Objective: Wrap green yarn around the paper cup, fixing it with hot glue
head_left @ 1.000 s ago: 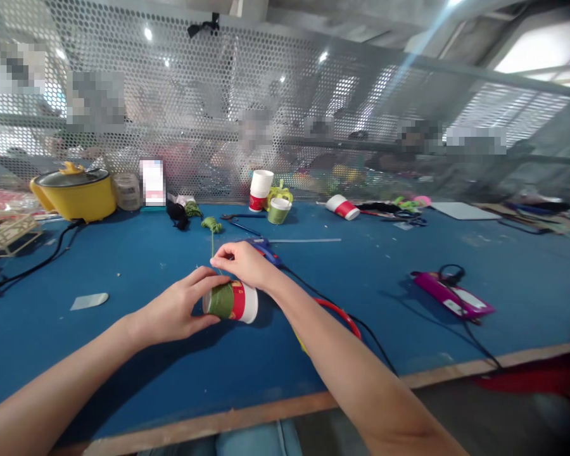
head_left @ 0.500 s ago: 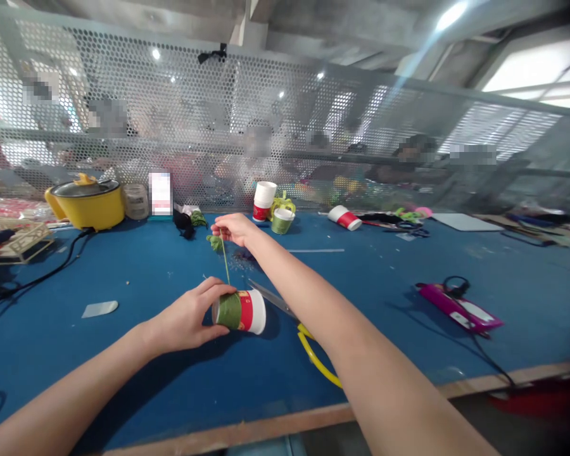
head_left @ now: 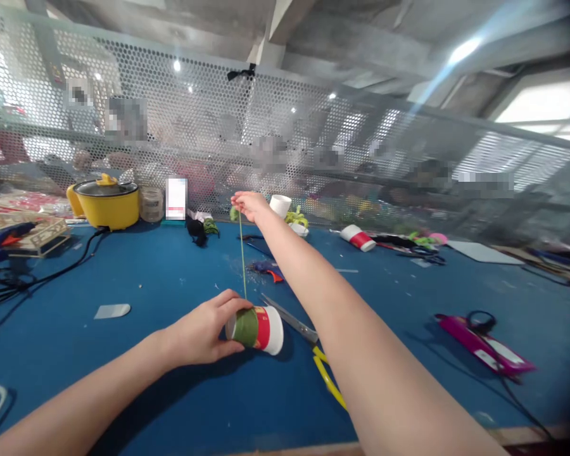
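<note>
My left hand point(head_left: 211, 330) is wrapped round the base end of a paper cup point(head_left: 270, 330) lying on its side. Green yarn covers the lower part of the cup, next to a red band and a white rim. A taut strand of green yarn point(head_left: 242, 259) runs up from the cup to my right hand point(head_left: 251, 206). Those fingers are pinched on the strand, high above the table. A small green yarn ball point(head_left: 234, 214) shows just behind the fingertips. Scissors point(head_left: 297, 326) with yellow handles lie right of the cup, partly hidden by my right forearm.
A glue gun point(head_left: 268, 270) lies beyond the scissors. Farther back stand a yellow electric pot point(head_left: 111, 206), a jar point(head_left: 151, 204), a phone point(head_left: 176, 199) and a white cup point(head_left: 280, 206). A red-and-white cup point(head_left: 358, 238) lies on its side. At right is a purple power strip point(head_left: 484, 345).
My right hand has risen away from the cup, and the yarn strand between them is longer. The glue gun has come into clearer view. The camera view has shifted.
</note>
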Available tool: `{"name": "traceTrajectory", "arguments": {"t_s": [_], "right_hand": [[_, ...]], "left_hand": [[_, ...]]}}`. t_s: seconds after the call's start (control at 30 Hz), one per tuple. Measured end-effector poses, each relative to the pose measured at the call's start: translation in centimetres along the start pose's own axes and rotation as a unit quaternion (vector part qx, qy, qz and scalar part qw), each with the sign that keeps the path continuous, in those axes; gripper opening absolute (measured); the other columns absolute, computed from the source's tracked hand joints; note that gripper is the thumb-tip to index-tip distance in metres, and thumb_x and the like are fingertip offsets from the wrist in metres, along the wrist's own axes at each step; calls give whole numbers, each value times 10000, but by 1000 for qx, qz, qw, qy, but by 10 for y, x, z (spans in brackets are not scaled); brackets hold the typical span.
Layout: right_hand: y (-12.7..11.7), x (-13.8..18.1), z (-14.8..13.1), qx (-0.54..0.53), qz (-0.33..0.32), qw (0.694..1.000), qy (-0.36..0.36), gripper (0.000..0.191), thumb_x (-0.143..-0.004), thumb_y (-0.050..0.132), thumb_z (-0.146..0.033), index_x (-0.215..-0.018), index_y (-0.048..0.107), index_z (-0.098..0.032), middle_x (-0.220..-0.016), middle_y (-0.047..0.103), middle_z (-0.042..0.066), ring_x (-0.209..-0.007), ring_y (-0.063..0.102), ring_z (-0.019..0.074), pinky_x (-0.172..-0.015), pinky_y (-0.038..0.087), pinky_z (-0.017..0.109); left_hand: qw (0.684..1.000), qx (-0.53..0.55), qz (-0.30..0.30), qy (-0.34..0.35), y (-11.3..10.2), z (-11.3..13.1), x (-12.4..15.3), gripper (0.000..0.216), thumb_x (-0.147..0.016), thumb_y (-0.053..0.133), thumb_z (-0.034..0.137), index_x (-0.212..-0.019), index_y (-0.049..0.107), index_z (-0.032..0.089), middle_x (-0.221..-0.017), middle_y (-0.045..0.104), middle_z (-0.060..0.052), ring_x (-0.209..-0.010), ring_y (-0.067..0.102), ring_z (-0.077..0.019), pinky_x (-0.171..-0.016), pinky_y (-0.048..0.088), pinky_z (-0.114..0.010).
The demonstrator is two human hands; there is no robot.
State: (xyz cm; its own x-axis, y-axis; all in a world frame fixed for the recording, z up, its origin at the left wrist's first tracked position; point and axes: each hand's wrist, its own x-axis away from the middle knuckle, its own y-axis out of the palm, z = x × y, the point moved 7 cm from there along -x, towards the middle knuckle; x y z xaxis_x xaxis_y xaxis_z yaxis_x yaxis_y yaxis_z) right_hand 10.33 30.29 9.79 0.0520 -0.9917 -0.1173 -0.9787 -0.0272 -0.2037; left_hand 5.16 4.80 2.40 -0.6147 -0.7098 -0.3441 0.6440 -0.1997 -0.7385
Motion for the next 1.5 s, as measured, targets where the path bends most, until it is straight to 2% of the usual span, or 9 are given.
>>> {"name": "traceTrajectory", "arguments": {"t_s": [0.5, 0.67, 0.77, 0.83, 0.9, 1.0, 1.1, 1.27, 1.5], "right_hand": [[-5, -3, -30, 171, -20, 980, -99, 251, -756, 524, -128, -992, 606, -102, -1076, 602, 98, -1018, 527, 161, -864, 394, 294], [28, 39, -24, 206, -208, 954, -64, 152, -742, 588, -166, -874, 648, -118, -846, 683, 85, -735, 630, 155, -681, 491, 276], [57, 84, -10, 312, -433, 845, -36, 266, -787, 540, -190, -1044, 578, -134, -812, 686, 69, -637, 633, 123, -585, 501, 228], [53, 93, -12, 385, -406, 826, -73, 219, -803, 503, -186, -993, 580, -110, -779, 678, 84, -551, 614, 113, -499, 483, 208], [35, 92, -21, 417, -308, 846, -126, 161, -816, 473, -197, -853, 590, -94, -763, 667, 102, -492, 589, 103, -442, 456, 197], [-8, 94, -17, 410, -208, 878, -130, 194, -830, 435, -224, -723, 557, -117, -713, 652, 85, -481, 578, 100, -436, 430, 197], [-59, 104, 5, 496, -109, 854, -109, 197, -790, 485, -256, -631, 533, -151, -591, 608, 52, -498, 551, 115, -475, 391, 222], [-104, 138, 61, 527, -102, 841, -62, 305, -700, 570, -251, -441, 423, -185, -456, 498, 44, -455, 472, 131, -456, 291, 267], [-106, 136, 94, 482, -35, 872, -84, 217, -602, 548, -50, -474, 431, -180, -487, 459, 30, -580, 526, 178, -536, 348, 283]], "left_hand": [[1000, -4, -4, -4, 0, 2, -2, 533, -705, 626, 191, -1188, 400, 185, -1108, 485, -92, -955, 542, -222, -836, 472, -351], [1000, 0, -5, -5, 2, -1, -1, 532, -711, 622, 198, -1192, 395, 186, -1108, 482, -91, -957, 538, -223, -838, 467, -355], [1000, 2, -4, -8, 2, -3, 1, 528, -714, 623, 212, -1191, 397, 191, -1104, 482, -91, -949, 538, -224, -826, 470, -358], [1000, 3, -3, -9, 2, -3, 1, 534, -713, 624, 217, -1195, 395, 199, -1111, 477, -91, -948, 539, -224, -820, 472, -358], [1000, 5, -2, -7, 2, -4, 1, 542, -711, 626, 217, -1200, 392, 208, -1116, 475, -90, -951, 540, -224, -822, 471, -359], [1000, 5, -2, -11, 2, -4, 1, 535, -712, 624, 217, -1196, 396, 211, -1116, 478, -86, -949, 542, -221, -823, 471, -358], [1000, 0, -3, -16, 2, -4, 1, 529, -709, 625, 222, -1189, 404, 212, -1119, 479, -83, -950, 544, -222, -826, 473, -360], [1000, -10, 6, -19, -1, -4, 0, 524, -695, 629, 201, -1174, 416, 204, -1115, 486, -82, -963, 539, -219, -844, 467, -361], [999, -26, 15, -19, -4, -4, 1, 516, -686, 630, 169, -1158, 426, 206, -1125, 484, -75, -981, 533, -207, -852, 468, -342]]}}
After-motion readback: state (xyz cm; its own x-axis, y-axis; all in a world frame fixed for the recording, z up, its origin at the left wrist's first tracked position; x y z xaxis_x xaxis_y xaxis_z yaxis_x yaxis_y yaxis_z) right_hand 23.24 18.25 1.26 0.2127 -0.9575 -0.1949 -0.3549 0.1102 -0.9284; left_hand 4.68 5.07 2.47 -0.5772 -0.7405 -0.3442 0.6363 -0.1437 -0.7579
